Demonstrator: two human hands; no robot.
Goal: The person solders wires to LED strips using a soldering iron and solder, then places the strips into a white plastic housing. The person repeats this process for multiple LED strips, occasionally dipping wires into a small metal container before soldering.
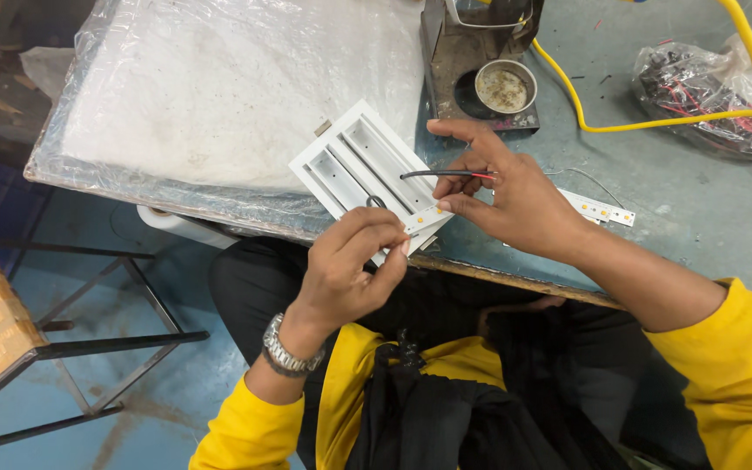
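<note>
right hand (515, 196) hides the middle of the led strip (600, 209).

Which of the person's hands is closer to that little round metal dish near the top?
Right. The right hand lies just below the round metal dish; the left hand is farther down and to the left, by the white slotted frame.

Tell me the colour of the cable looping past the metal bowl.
Yellow: the cable curves beside the metal bowl, seen in the head view.

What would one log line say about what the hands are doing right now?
left hand: pinching thin wire end | right hand: holding LED strip and black wire | white slotted frame: flat on bench | solder pot: behind
</note>
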